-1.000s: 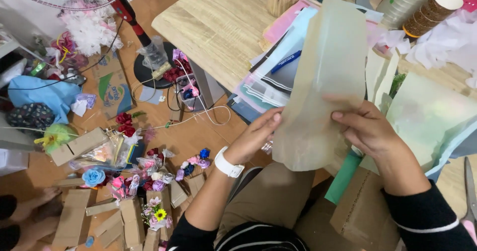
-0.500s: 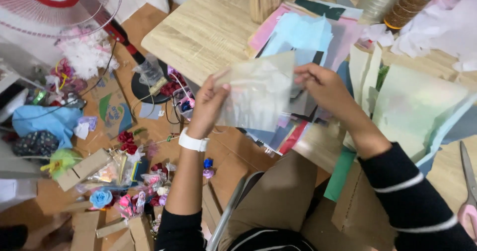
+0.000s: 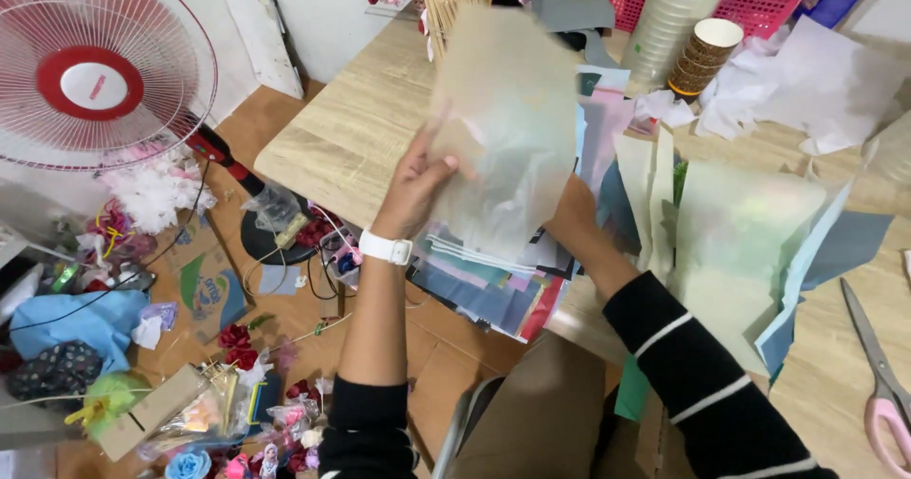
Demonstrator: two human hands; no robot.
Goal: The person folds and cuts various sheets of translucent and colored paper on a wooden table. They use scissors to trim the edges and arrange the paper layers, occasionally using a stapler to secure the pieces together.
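A wooden worktop (image 3: pixel 351 138) lies under both grips. The blurred, translucent sheet (image 3: pixel 508 123) stands above them. The left hand (image 3: pixel 418 180) pinches its left edge; the right hand (image 3: pixel 569 215) is half hidden behind it, its grip unclear. Stacked coloured papers (image 3: pixel 493 289) sit just below, partly covered.

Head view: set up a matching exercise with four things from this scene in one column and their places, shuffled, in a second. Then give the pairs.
Things:
1. translucent sheet
2. scissors
3. fan
4. paper cup

Places:
A. top left, standing on the floor
B. held up between the left hand and right hand
C. far side of the table, beside a tall cup stack
D. right edge of the table, pink handles

Pairs: 1-B, 2-D, 3-A, 4-C
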